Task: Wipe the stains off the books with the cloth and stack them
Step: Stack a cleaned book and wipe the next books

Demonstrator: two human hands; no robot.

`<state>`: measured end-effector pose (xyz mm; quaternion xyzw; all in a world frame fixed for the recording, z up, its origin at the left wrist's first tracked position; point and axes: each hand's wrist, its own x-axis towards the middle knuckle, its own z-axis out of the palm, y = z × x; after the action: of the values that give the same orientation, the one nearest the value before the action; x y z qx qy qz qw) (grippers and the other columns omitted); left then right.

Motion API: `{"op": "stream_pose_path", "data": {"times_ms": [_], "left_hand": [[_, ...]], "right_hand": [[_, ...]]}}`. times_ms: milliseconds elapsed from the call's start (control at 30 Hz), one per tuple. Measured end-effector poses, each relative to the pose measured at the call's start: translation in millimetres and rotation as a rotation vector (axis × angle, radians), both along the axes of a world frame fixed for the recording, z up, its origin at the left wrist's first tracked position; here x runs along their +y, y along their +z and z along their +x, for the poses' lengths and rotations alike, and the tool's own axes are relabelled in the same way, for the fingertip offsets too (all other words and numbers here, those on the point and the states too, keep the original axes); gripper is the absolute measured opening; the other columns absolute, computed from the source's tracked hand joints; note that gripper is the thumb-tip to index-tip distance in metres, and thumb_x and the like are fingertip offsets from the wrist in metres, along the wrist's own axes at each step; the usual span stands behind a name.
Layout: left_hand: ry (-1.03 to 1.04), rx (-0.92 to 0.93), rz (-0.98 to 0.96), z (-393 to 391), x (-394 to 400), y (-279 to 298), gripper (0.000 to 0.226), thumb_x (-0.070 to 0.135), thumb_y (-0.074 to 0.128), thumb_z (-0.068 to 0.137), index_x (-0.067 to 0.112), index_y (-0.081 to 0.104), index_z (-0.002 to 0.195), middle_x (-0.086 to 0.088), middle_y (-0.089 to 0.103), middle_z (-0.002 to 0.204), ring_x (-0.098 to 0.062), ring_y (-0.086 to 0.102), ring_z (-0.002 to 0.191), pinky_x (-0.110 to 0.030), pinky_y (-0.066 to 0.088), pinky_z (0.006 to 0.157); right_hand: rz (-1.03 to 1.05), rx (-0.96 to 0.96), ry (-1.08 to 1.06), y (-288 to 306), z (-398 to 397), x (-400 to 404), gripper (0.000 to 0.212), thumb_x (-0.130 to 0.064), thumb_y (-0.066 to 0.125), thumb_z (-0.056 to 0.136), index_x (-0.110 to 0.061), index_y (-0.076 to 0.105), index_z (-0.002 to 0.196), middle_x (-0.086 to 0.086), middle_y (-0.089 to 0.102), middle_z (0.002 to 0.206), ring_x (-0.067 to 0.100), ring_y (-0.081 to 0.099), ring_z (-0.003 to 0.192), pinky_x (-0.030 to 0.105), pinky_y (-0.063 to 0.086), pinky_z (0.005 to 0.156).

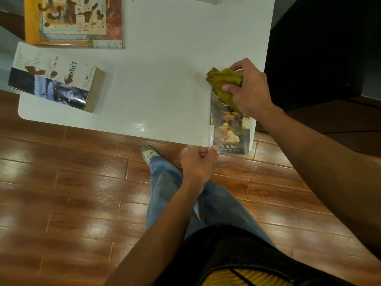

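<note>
A Mark Twain paperback point(232, 131) lies at the near right corner of the white table point(156, 93), its lower end past the table edge. My right hand point(250, 87) grips a bunched olive-green cloth point(223, 79) and presses it on the book's top end. My left hand point(199, 163) pinches the book's near left corner with thumb and fingers. A thick "Contact" paperback point(55, 79) with brown stains lies at the table's left edge. A large picture book point(76, 20) with dark brown blotches lies at the far left.
The table's near edge runs over a glossy wooden floor point(72, 193). My jeans leg and white shoe point(148, 154) stand just below the edge. A dark cabinet point(321, 44) stands to the right of the table. A small wet glint point(141, 125) shows near the front edge.
</note>
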<state>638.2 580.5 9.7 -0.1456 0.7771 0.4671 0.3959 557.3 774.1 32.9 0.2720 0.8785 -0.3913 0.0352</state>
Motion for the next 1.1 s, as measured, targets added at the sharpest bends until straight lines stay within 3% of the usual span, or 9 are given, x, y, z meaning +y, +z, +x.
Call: {"op": "stream_pose_path", "data": {"times_ms": [67, 167, 433, 500, 667, 767, 867, 967, 1100], "left_hand": [[0.002, 0.0, 0.025, 1, -1, 0, 0.031, 0.042, 0.064, 0.096, 0.025, 0.073, 0.072, 0.008, 0.073, 0.068, -0.006, 0.07, 0.067, -0.016, 0.053, 0.064], [0.024, -0.019, 0.059, 3, -3, -3, 0.032, 0.04, 0.065, 0.097, 0.022, 0.074, 0.072, 0.003, 0.075, 0.071, -0.014, 0.073, 0.074, -0.027, 0.058, 0.072], [0.123, -0.073, 0.097, 5, -1, -4, 0.027, 0.036, 0.069, 0.094, 0.018, 0.075, 0.075, 0.003, 0.075, 0.071, -0.009, 0.071, 0.072, -0.035, 0.06, 0.083], [0.162, -0.098, 0.106, 6, -1, -4, 0.025, 0.034, 0.071, 0.093, 0.015, 0.076, 0.078, 0.003, 0.075, 0.07, -0.007, 0.07, 0.068, -0.033, 0.06, 0.083], [0.274, -0.193, 0.153, 8, 1, -6, 0.017, 0.027, 0.071, 0.093, 0.016, 0.074, 0.081, 0.001, 0.077, 0.078, -0.016, 0.075, 0.085, -0.038, 0.058, 0.093], [0.325, -0.215, 0.154, 9, 1, -5, 0.029, 0.031, 0.063, 0.098, 0.015, 0.072, 0.076, 0.003, 0.074, 0.069, -0.017, 0.071, 0.08, -0.037, 0.058, 0.091], [0.401, -0.263, 0.195, 7, 0, -3, 0.047, 0.046, 0.049, 0.102, 0.008, 0.072, 0.085, -0.003, 0.074, 0.07, -0.017, 0.063, 0.071, -0.03, 0.053, 0.074], [0.544, -0.344, 0.267, 7, 0, -3, 0.06, 0.057, 0.033, 0.103, 0.006, 0.065, 0.099, -0.012, 0.077, 0.081, -0.019, 0.07, 0.074, -0.027, 0.055, 0.071], [0.595, -0.379, 0.302, 8, -1, -3, 0.074, 0.065, 0.023, 0.101, 0.004, 0.065, 0.103, -0.011, 0.077, 0.08, -0.02, 0.073, 0.075, -0.029, 0.057, 0.079]], "right_hand": [[0.023, -0.004, 0.023, -2, -2, -1, 0.04, -0.02, 0.076, 0.088, -0.02, 0.053, 0.121, 0.004, 0.064, 0.113, 0.02, 0.059, 0.103, 0.019, 0.048, 0.072], [0.043, -0.015, 0.06, -5, -4, 0, 0.041, -0.02, 0.074, 0.089, -0.02, 0.052, 0.123, 0.004, 0.062, 0.114, 0.022, 0.056, 0.107, 0.02, 0.046, 0.072], [0.077, -0.018, 0.15, -3, -1, 0, 0.04, -0.019, 0.074, 0.089, -0.017, 0.053, 0.123, 0.003, 0.061, 0.114, 0.023, 0.055, 0.107, 0.036, 0.052, 0.088], [0.069, -0.021, 0.158, -1, 1, -1, 0.04, -0.019, 0.075, 0.088, -0.016, 0.053, 0.122, 0.003, 0.063, 0.114, 0.022, 0.057, 0.106, 0.037, 0.052, 0.09], [0.028, -0.07, 0.195, 2, 11, -10, 0.038, -0.016, 0.075, 0.087, -0.018, 0.055, 0.119, 0.001, 0.065, 0.113, 0.021, 0.06, 0.104, 0.034, 0.052, 0.092], [-0.015, -0.071, 0.201, 1, 25, -18, 0.038, -0.016, 0.076, 0.086, -0.021, 0.055, 0.117, -0.002, 0.067, 0.117, 0.017, 0.061, 0.107, 0.031, 0.051, 0.096], [-0.06, -0.082, 0.2, 6, 42, -29, 0.037, -0.013, 0.076, 0.086, -0.017, 0.056, 0.116, -0.005, 0.065, 0.109, 0.01, 0.06, 0.098, 0.011, 0.045, 0.081], [-0.075, -0.109, 0.195, 8, 64, -41, 0.038, -0.015, 0.078, 0.084, -0.018, 0.057, 0.116, -0.006, 0.064, 0.107, 0.011, 0.059, 0.097, 0.019, 0.043, 0.079], [-0.107, -0.148, 0.182, 6, 94, -54, 0.04, -0.017, 0.08, 0.082, -0.022, 0.057, 0.114, -0.005, 0.067, 0.109, 0.008, 0.06, 0.095, 0.017, 0.045, 0.078]]}}
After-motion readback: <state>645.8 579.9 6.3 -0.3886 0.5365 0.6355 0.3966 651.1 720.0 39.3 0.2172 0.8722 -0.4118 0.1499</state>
